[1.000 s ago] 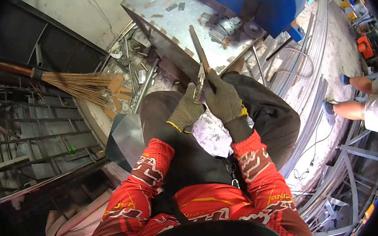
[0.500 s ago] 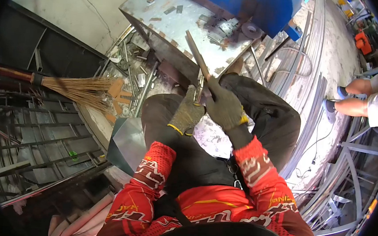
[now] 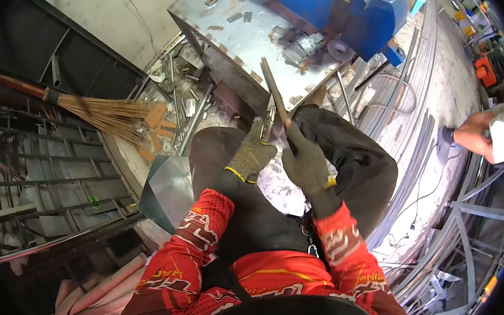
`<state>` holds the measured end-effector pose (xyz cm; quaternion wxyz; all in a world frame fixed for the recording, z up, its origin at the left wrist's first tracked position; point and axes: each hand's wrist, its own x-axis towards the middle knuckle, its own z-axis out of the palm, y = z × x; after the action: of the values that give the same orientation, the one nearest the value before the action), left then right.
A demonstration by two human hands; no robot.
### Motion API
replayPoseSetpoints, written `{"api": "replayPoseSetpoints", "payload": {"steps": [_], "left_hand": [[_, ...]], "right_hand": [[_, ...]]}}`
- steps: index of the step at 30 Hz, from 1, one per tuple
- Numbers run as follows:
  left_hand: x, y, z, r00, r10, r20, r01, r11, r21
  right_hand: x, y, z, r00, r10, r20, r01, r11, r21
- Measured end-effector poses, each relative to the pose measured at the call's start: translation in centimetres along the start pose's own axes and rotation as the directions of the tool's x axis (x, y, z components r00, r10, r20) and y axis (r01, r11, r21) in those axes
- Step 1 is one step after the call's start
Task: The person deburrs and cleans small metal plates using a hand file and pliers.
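My left hand (image 3: 252, 157), in a grey-brown work glove with a yellow cuff edge, grips a small metal piece (image 3: 269, 123) that stands up from its fingers. Just right of it, my right hand (image 3: 307, 165), gloved too, is closed around the lower end of a long flat bar-like tool (image 3: 275, 91). The tool slants up and left, its upper part above the small piece. Both hands are between my knees, in front of the metal table (image 3: 215, 27). The gloves hide the gripped ends.
Small metal plates (image 3: 308, 43) and a disc (image 3: 338, 49) lie on the table near a blue machine (image 3: 363, 24). A straw broom (image 3: 101, 113) is at left. Long metal bars (image 3: 408, 164) run along the right floor. Another person's leg (image 3: 472, 136) is at far right.
My right hand with the tool has moved slightly right and down, away from my left hand. The other person's legs have shifted. The view has moved a little.
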<state>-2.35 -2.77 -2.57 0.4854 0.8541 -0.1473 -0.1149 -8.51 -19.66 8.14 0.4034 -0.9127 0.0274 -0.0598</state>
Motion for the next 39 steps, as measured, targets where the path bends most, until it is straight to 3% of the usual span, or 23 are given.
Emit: {"api": "replayPoseSetpoints", "payload": {"steps": [3,5,6,9,10,11,13,14,15,17,18,19,20,24,26,27,28,29,32,35,36,37,39], "left_hand": [[0.4,-0.8,-0.4,0.992,0.087,0.087,-0.103,0.973,0.206],[0.0,1.5,-1.1,0.959,-0.230,0.164,0.270,0.915,-0.299],[0.6,-0.3,-0.7,0.989,-0.033,0.147,0.029,0.999,0.030],[0.2,-3.6,1.3,0.992,0.124,-0.017,-0.118,0.975,0.190],[-0.4,0.2,-0.8,0.990,-0.075,0.121,0.080,0.996,-0.036],[-0.6,1.7,-1.5,0.989,-0.079,0.122,0.085,0.996,-0.039],[-0.8,3.2,-1.8,0.955,-0.257,0.149,0.287,0.927,-0.241],[-0.1,-0.2,-0.6,0.987,-0.117,0.112,0.129,0.986,-0.107],[0.3,-2.6,0.4,0.987,-0.110,0.116,0.122,0.987,-0.102],[1.0,-5.5,1.4,0.946,0.324,0.010,-0.314,0.907,0.281],[0.8,-4.6,1.1,0.945,0.326,0.012,-0.316,0.904,0.287],[0.5,-2.9,0.6,0.994,0.113,0.008,-0.113,0.991,0.064],[0.3,-1.4,0.0,0.994,-0.101,0.053,0.108,0.981,-0.160],[0.2,-0.3,-0.6,0.981,-0.154,0.120,0.168,0.978,-0.120],[0.0,-4.3,1.6,0.952,0.272,-0.144,-0.252,0.957,0.142],[-0.1,-2.6,0.7,0.952,0.268,-0.145,-0.249,0.959,0.137],[-0.3,0.9,-1.2,1.000,-0.020,0.010,0.021,0.998,-0.064],[-0.4,3.0,-2.2,0.938,-0.272,0.215,0.316,0.926,-0.206],[0.1,-1.6,-0.2,0.983,-0.152,0.101,0.164,0.978,-0.126],[-0.1,-0.7,-0.4,0.992,-0.104,0.074,0.116,0.977,-0.178],[-0.3,1.5,-1.5,0.965,-0.218,0.147,0.247,0.943,-0.222],[0.0,1.5,-1.6,0.966,-0.216,0.143,0.244,0.943,-0.226],[0.5,0.9,-1.5,0.958,-0.196,0.208,0.214,0.975,-0.064]], "right_hand": [[5.3,-0.2,0.7,1.000,0.014,0.007,-0.014,1.000,0.008],[5.1,-0.2,1.1,1.000,-0.018,-0.006,0.018,0.999,0.029],[4.3,-0.1,0.8,1.000,-0.020,-0.010,0.021,0.999,0.033],[-0.6,-0.3,-0.1,0.996,0.077,0.042,-0.075,0.997,-0.033],[-2.9,0.6,0.0,1.000,-0.002,-0.017,0.002,1.000,0.007],[-4.5,1.4,0.1,0.993,-0.082,-0.083,0.086,0.995,0.042],[-5.2,1.8,0.1,0.996,-0.058,-0.070,0.062,0.996,0.056],[-3.9,1.5,0.1,0.998,-0.043,-0.054,0.045,0.998,0.035],[-2.4,0.9,0.1,0.999,-0.029,-0.040,0.030,0.999,0.017],[1.8,0.3,0.6,0.999,0.026,-0.037,-0.025,0.999,0.022],[3.7,0.7,1.1,0.999,0.001,-0.052,0.001,1.000,0.031],[4.9,0.8,1.4,0.997,-0.027,-0.066,0.029,0.999,0.038],[5.3,-0.7,0.2,0.997,0.072,0.033,-0.074,0.993,0.093],[0.7,0.7,0.1,0.999,0.050,-0.016,-0.049,0.996,0.075],[-3.9,1.5,-0.4,1.000,0.018,-0.016,-0.016,0.995,0.097],[-4.9,1.7,-0.6,0.999,-0.020,-0.029,0.023,0.992,0.120],[-4.9,2.0,-0.6,0.999,-0.016,-0.029,0.019,0.993,0.116],[-4.7,2.0,-0.5,0.999,-0.024,-0.026,0.026,0.995,0.095],[-0.4,1.4,0.2,1.000,-0.010,-0.023,0.012,0.997,0.078],[4.6,2.3,1.4,0.998,-0.047,-0.051,0.053,0.992,0.115],[5.3,2.1,1.7,0.991,-0.096,-0.092,0.109,0.984,0.141],[5.0,2.1,1.4,0.991,-0.101,-0.092,0.114,0.984,0.138],[2.8,0.9,-0.1,0.998,0.043,0.036,-0.046,0.995,0.088]]}}
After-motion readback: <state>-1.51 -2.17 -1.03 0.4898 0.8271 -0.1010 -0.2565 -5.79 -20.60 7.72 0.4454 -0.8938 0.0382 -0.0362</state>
